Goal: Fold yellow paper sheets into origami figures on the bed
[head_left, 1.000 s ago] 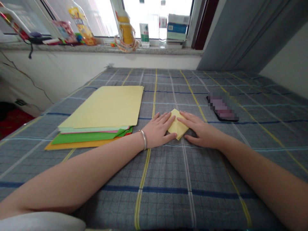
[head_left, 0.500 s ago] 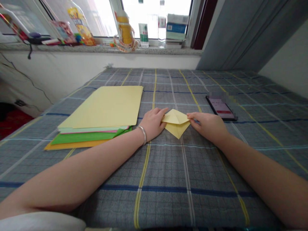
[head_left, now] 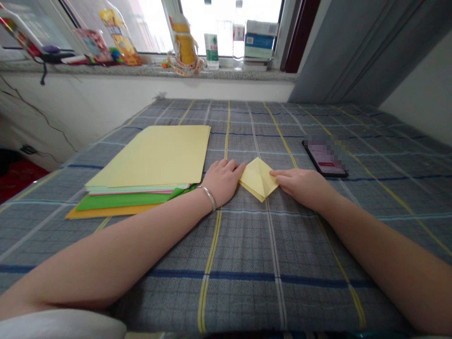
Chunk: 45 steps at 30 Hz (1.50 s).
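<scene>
A small piece of folded yellow paper [head_left: 259,180] lies diamond-shaped on the checked cloth, one corner toward me. Its top layer sits almost over the lower layer, whose edge shows along the near left side. My left hand [head_left: 223,181], with a silver bangle at the wrist, grips the paper's left corner between thumb and fingers. At the right corner, my right hand [head_left: 296,184] pinches the paper with thumb and index finger; the thumb is partly hidden.
To the left lies a stack of coloured paper sheets [head_left: 155,155], yellow on top. A phone [head_left: 325,157] rests at the right. Behind the checked cloth [head_left: 243,245], a windowsill [head_left: 148,70] holds a yellow bottle [head_left: 184,44], a tube [head_left: 212,51] and boxes [head_left: 260,40].
The paper's upper layer has come down toward me and now nearly covers the lower layer. Both hands stay at the side corners, the right one slightly lower and farther left.
</scene>
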Available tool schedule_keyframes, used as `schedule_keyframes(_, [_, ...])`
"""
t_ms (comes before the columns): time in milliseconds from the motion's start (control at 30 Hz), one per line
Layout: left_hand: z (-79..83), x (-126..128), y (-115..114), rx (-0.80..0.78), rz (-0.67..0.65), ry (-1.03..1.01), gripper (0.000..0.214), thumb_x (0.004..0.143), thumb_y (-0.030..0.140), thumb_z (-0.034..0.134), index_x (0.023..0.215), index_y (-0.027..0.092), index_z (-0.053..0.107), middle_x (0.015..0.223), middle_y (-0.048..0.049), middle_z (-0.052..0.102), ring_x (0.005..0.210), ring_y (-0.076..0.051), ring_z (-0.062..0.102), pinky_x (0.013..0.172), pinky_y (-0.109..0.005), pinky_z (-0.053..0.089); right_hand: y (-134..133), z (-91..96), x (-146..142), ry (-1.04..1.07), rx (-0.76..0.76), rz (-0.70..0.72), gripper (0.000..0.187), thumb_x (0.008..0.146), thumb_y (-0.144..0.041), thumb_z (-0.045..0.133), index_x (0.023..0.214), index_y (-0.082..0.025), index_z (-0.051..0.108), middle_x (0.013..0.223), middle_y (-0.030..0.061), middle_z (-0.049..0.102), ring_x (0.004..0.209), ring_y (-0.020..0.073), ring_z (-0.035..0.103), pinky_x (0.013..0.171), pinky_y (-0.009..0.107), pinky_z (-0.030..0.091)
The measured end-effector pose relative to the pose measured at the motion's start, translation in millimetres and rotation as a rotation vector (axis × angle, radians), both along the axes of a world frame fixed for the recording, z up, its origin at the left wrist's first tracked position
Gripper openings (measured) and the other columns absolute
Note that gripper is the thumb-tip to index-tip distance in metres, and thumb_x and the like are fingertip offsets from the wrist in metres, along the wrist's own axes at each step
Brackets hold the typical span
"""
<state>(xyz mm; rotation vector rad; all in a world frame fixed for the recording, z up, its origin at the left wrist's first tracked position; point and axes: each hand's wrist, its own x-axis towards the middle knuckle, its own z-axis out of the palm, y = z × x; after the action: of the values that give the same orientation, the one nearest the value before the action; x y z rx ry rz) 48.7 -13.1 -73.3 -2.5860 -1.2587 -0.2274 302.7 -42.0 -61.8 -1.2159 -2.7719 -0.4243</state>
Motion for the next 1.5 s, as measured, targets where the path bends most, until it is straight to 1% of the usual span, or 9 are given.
schedule_keyframes(100, [1.3, 0, 0, -0.071, -0.081, -0.037, 0.048, 0.093, 0.021, 0.037, 0.139, 0.010, 0.044, 0.128, -0.0134, 0.055, 0.109, -0.025, 0.052, 0.097, -0.041, 0.042, -2, 1.9, -1, -0.058, 0.020, 0.025, 0.015, 0.090, -0.013, 0.051, 0.095, -0.019, 0.064, 0.127, 0.0042, 0.064, 0.097, 0.0224, 0.067, 0.075, 0.034, 0.052])
schedule_keyframes(267, [2.4, 6, -4, -0.217, -0.154, -0.053, 0.050, 0.099, 0.033, 0.025, 0.143, 0.014, 0.039, 0.152, -0.0081, 0.036, 0.136, -0.023, 0.037, 0.116, -0.047, 0.021, -1, 1.4, -3, -0.063, 0.006, 0.026, 0.016, 0.091, -0.013, 0.050, 0.097, -0.019, 0.064, 0.127, 0.0052, 0.064, 0.098, 0.0227, 0.067, 0.077, 0.034, 0.053])
schedule_keyframes(333, [1.4, 10, -5, -0.245, -0.150, -0.043, 0.055, 0.100, 0.042, 0.021, 0.146, 0.013, 0.034, 0.155, -0.0078, 0.030, 0.141, -0.023, 0.029, 0.118, -0.047, 0.017, 1, 0.3, -3, -0.045, -0.017, 0.016, 0.017, 0.091, -0.014, 0.049, 0.097, -0.018, 0.064, 0.125, 0.0056, 0.065, 0.099, 0.0229, 0.066, 0.079, 0.034, 0.053])
schedule_keyframes(467, [-0.5, 16, -5, -0.243, -0.136, -0.006, 0.067, 0.097, 0.055, 0.029, 0.148, 0.011, 0.030, 0.155, -0.0101, 0.027, 0.144, -0.025, 0.026, 0.119, -0.046, 0.013, 3, -0.5, -5, -0.024, -0.061, -0.047, 0.019, 0.091, -0.014, 0.046, 0.099, -0.017, 0.064, 0.124, 0.0076, 0.066, 0.103, 0.0241, 0.066, 0.084, 0.036, 0.052])
schedule_keyframes(667, [-0.9, 18, -4, -0.267, -0.123, -0.003, 0.075, 0.092, 0.062, 0.035, 0.148, 0.012, 0.030, 0.155, -0.0095, 0.026, 0.144, -0.025, 0.026, 0.119, -0.042, 0.016, -3, 4.3, -13, 0.053, -0.088, -0.149, 0.025, 0.087, -0.016, 0.043, 0.099, -0.014, 0.065, 0.122, 0.0116, 0.066, 0.104, 0.0258, 0.065, 0.088, 0.038, 0.051])
schedule_keyframes(833, [-2.9, 20, -4, -0.289, -0.094, -0.011, 0.080, 0.090, 0.067, 0.034, 0.149, 0.012, 0.028, 0.156, -0.0098, 0.023, 0.145, -0.025, 0.023, 0.119, -0.042, 0.016, -6, -4.3, -22, 0.172, -0.085, -0.148, 0.046, 0.093, -0.039, 0.040, 0.126, -0.012, 0.058, 0.132, 0.0121, 0.060, 0.123, 0.0265, 0.054, 0.102, 0.041, 0.044])
schedule_keyframes(900, [-3.2, 21, -5, -0.295, -0.087, -0.009, 0.080, 0.090, 0.067, 0.033, 0.149, 0.013, 0.027, 0.156, -0.0099, 0.022, 0.145, -0.024, 0.022, 0.119, -0.041, 0.015, -4, -12.1, -24, 0.164, -0.135, -0.077, 0.058, 0.094, -0.043, 0.038, 0.138, -0.007, 0.047, 0.144, 0.0141, 0.048, 0.135, 0.0261, 0.041, 0.112, 0.041, 0.034])
schedule_keyframes(1033, [-2.7, 23, -6, -0.303, -0.076, 0.004, 0.081, 0.090, 0.067, 0.033, 0.150, 0.013, 0.025, 0.157, -0.0101, 0.019, 0.145, -0.024, 0.021, 0.119, -0.042, 0.015, 0, -24.6, -25, 0.158, -0.221, -0.088, 0.069, 0.094, -0.046, 0.033, 0.146, -0.001, 0.033, 0.152, 0.0184, 0.032, 0.142, 0.0262, 0.028, 0.116, 0.042, 0.026])
schedule_keyframes(1500, [3.5, 41, 3, -0.203, -0.063, 0.036, 0.059, 0.092, 0.040, 0.031, 0.143, 0.010, 0.038, 0.150, -0.0093, 0.039, 0.136, -0.024, 0.039, 0.110, -0.041, 0.032, 2, -28.4, -25, 0.214, -0.324, -0.123, 0.073, 0.093, -0.052, 0.029, 0.150, -0.007, 0.027, 0.156, 0.0141, 0.023, 0.145, 0.0237, 0.018, 0.118, 0.042, 0.019])
